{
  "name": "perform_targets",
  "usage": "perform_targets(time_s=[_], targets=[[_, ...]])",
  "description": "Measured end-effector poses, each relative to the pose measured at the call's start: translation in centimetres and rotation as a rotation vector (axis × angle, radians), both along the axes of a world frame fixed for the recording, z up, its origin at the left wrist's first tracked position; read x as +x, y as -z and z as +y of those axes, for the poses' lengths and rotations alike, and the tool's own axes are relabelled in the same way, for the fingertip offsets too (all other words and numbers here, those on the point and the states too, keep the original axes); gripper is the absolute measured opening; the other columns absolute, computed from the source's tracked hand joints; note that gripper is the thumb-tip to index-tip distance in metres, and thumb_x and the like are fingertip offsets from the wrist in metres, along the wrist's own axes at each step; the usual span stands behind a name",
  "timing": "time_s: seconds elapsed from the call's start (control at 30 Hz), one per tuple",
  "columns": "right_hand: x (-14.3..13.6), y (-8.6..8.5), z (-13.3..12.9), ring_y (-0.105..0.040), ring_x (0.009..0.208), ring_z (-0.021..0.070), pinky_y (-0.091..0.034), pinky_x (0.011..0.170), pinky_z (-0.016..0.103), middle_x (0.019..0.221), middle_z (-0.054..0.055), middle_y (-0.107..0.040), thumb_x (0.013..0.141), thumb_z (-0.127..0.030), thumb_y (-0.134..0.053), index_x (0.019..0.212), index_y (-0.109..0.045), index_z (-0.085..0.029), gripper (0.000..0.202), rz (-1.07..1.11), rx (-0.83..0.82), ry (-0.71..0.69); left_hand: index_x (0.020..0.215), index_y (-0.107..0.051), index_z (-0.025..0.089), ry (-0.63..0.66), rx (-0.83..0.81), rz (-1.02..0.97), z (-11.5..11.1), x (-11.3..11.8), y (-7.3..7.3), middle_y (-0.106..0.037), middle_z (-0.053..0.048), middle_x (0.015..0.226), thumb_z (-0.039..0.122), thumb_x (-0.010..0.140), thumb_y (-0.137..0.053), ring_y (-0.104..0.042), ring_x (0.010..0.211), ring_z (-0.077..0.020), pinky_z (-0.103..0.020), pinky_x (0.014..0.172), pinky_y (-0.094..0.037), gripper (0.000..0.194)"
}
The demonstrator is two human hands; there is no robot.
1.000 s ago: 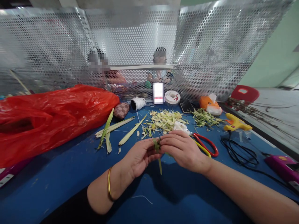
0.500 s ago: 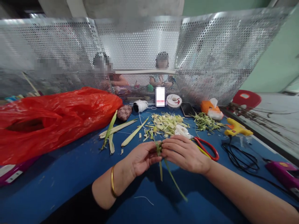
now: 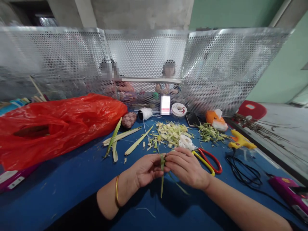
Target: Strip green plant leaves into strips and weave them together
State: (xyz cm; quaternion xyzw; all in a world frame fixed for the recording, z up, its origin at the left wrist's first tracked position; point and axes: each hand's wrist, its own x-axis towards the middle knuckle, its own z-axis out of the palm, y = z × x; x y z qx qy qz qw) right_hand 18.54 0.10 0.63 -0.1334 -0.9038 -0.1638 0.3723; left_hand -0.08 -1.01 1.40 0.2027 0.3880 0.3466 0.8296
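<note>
Between my two hands, above the blue table, is a green plant-leaf strip [image 3: 162, 162], folded or knotted at the fingers. Its narrow ends hang down below them. My left hand [image 3: 148, 170] pinches it between thumb and fingers, a gold bangle on the wrist. Closed from the other side, my right hand [image 3: 189, 168] grips the same strip, and its fingertips are partly hidden. Just beyond the right hand lie scissors [image 3: 213, 163] with one red and one yellow handle. Cut leaf pieces [image 3: 172, 133] form a pale pile past my fingers.
To the left lie a red plastic bag [image 3: 72, 115] and long husk leaves [image 3: 122, 136]. White thread [image 3: 146, 113], a ribbon spool [image 3: 179, 110] and a phone [image 3: 192, 119] stand behind. At right are a yellow glue gun [image 3: 242, 140] and its black cable. People sit beyond the perforated screen [image 3: 149, 48].
The view has tilted up slightly. Both hands keep hold of the leaf strip; its hanging ends have swung, one now pointing almost straight down.
</note>
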Motion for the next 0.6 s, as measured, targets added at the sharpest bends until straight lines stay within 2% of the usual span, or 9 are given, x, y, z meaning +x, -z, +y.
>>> perform_targets(time_s=[0.13, 0.33, 0.5, 0.6], targets=[[-0.41, 0.32, -0.11, -0.067, 0.09, 0.0169, -0.041, 0.097, 0.037, 0.091, 0.004, -0.075, 0.09, -0.014, -0.054, 0.092, -0.064, -0.019, 0.011, 0.066, -0.044, -0.008, 0.085, -0.067, 0.007, 0.003, -0.049, -0.03, 0.01, 0.11, 0.24, -0.064, -0.002, 0.06, 0.017, 0.085, -0.06, -0.062, 0.048, -0.0079, -0.013, 0.044, -0.047, 0.012], [-0.84, 0.73, -0.33, -0.066, 0.084, 0.0168, -0.042, 0.093, 0.04, 0.084, 0.002, -0.071, 0.085, -0.011, -0.058, 0.089, -0.063, -0.022, 0.013, 0.165, -0.235, -0.001, 0.085, -0.066, 0.008, -0.01, -0.093, -0.028, -0.17, 0.18, 0.3, -0.064, -0.002, 0.058, 0.018, 0.082, -0.063, -0.06, 0.046, -0.0072, -0.011, 0.043, -0.044, 0.011], [-0.96, 0.62, -0.3, -0.065, 0.083, 0.0164, -0.042, 0.093, 0.041, 0.082, 0.001, -0.068, 0.084, -0.01, -0.057, 0.084, -0.064, -0.023, 0.015, 0.157, -0.246, 0.02, 0.083, -0.066, 0.008, 0.009, -0.1, -0.01, -0.27, 0.24, 0.21, -0.063, -0.002, 0.059, 0.019, 0.082, -0.062, -0.06, 0.047, -0.0066, -0.011, 0.041, -0.042, 0.012], [-0.87, 0.29, -0.35, -0.066, 0.083, 0.0158, -0.041, 0.093, 0.039, 0.081, 0.0, -0.071, 0.086, -0.011, -0.055, 0.083, -0.064, -0.024, 0.016, 0.147, -0.211, 0.013, 0.077, -0.065, 0.01, 0.0, 0.001, 0.043, -0.46, 0.31, -0.15, -0.061, 0.0, 0.057, 0.022, 0.08, -0.064, -0.058, 0.047, -0.006, -0.01, 0.038, -0.037, 0.012]])
